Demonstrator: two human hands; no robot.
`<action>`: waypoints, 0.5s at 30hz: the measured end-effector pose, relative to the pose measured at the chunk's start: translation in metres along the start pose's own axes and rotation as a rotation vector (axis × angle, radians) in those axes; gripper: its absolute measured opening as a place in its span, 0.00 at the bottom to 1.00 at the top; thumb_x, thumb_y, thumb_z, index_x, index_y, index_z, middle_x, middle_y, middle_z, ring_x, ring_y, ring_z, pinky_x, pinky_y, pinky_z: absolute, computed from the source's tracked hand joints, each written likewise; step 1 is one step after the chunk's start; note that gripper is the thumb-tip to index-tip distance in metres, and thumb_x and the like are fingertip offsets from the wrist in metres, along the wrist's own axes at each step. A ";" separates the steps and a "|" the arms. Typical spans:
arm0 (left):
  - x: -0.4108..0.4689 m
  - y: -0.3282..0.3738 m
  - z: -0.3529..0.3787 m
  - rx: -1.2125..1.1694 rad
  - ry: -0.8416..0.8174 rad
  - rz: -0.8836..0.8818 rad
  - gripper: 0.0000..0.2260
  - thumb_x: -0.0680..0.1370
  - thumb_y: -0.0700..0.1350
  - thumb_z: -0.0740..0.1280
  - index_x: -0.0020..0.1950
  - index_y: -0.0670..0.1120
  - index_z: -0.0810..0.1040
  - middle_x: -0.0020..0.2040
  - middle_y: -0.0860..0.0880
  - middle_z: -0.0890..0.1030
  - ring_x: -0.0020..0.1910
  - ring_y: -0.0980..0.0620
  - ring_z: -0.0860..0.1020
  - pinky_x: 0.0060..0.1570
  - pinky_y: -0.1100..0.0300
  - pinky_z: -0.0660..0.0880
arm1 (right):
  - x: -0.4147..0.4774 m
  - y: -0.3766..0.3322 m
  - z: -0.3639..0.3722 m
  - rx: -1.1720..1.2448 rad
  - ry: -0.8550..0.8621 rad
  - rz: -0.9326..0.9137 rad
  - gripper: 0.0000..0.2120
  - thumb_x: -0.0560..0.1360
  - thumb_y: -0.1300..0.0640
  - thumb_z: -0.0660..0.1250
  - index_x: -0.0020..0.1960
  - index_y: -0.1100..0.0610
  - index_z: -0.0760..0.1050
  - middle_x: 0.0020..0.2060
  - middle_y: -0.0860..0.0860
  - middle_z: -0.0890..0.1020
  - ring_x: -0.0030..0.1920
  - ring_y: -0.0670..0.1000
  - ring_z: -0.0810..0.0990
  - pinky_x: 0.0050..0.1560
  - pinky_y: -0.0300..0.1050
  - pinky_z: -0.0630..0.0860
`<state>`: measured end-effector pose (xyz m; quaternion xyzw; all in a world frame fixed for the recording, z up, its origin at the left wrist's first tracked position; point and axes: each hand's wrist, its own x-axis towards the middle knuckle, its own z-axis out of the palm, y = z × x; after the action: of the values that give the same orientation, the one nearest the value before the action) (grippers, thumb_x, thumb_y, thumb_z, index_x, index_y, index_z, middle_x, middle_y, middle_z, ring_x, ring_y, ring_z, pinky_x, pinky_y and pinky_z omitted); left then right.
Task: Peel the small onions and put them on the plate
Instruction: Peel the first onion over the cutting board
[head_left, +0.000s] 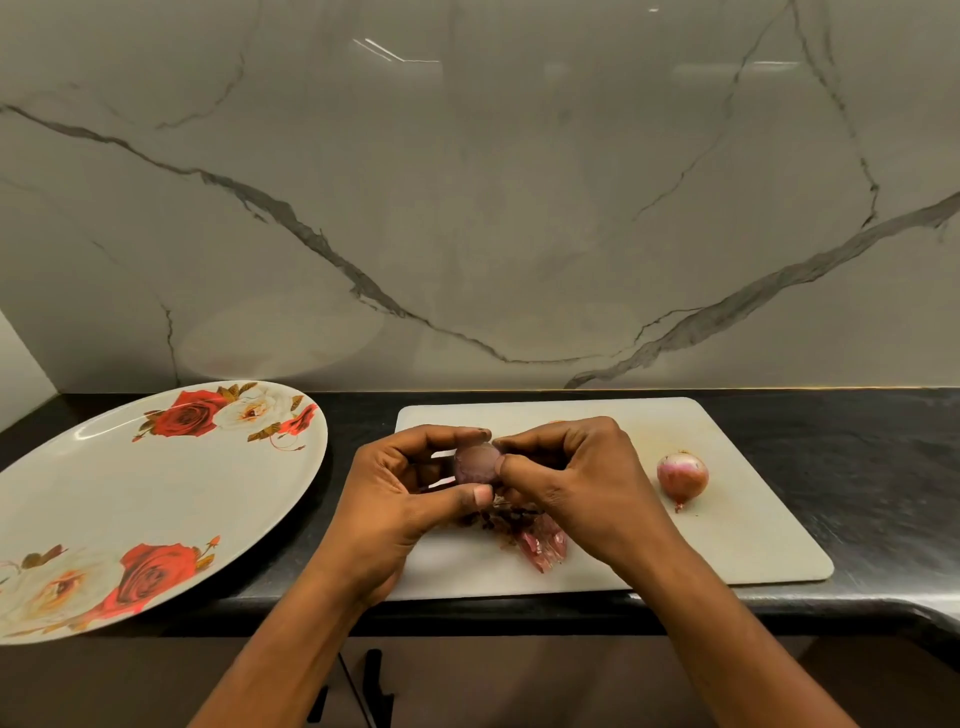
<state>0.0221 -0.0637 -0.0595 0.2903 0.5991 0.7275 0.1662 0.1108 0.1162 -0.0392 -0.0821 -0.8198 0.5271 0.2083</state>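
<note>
**Both hands on a small onion above the board**

The held onion (475, 462) is small, round and dull purple, its surface smooth where it shows between the fingers. It is above the left part of the white cutting board (727, 540). The left hand (395, 499) curls round it, thumb across its near side. The right hand (576, 478) pinches its right side with thumb and bent fingers. Torn pink skins (540, 543) lie just near of the hands. A second onion (682, 477) rests on the board to the right. The rose-patterned plate (171, 499) lies at the left.
</note>
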 end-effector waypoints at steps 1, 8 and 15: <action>0.000 0.000 0.001 0.003 -0.002 0.002 0.23 0.69 0.27 0.77 0.62 0.40 0.84 0.57 0.43 0.88 0.57 0.43 0.87 0.51 0.53 0.85 | -0.001 -0.001 0.001 -0.044 0.018 -0.026 0.09 0.74 0.50 0.78 0.54 0.48 0.88 0.42 0.41 0.88 0.44 0.41 0.87 0.48 0.46 0.87; 0.001 -0.001 0.000 0.060 -0.001 0.013 0.23 0.68 0.27 0.78 0.60 0.40 0.85 0.57 0.44 0.88 0.58 0.44 0.86 0.52 0.54 0.85 | -0.007 -0.004 0.012 -0.144 0.093 -0.131 0.04 0.75 0.54 0.76 0.48 0.48 0.89 0.36 0.41 0.87 0.40 0.43 0.86 0.41 0.48 0.84; 0.000 -0.002 -0.001 0.024 -0.012 -0.010 0.23 0.68 0.28 0.78 0.61 0.41 0.84 0.59 0.43 0.87 0.58 0.42 0.86 0.53 0.51 0.85 | -0.009 0.001 0.014 -0.198 0.149 -0.180 0.05 0.76 0.56 0.76 0.50 0.48 0.89 0.37 0.39 0.86 0.41 0.40 0.85 0.41 0.41 0.84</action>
<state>0.0208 -0.0638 -0.0616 0.2938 0.6080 0.7177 0.1701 0.1127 0.1020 -0.0470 -0.0674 -0.8541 0.4154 0.3056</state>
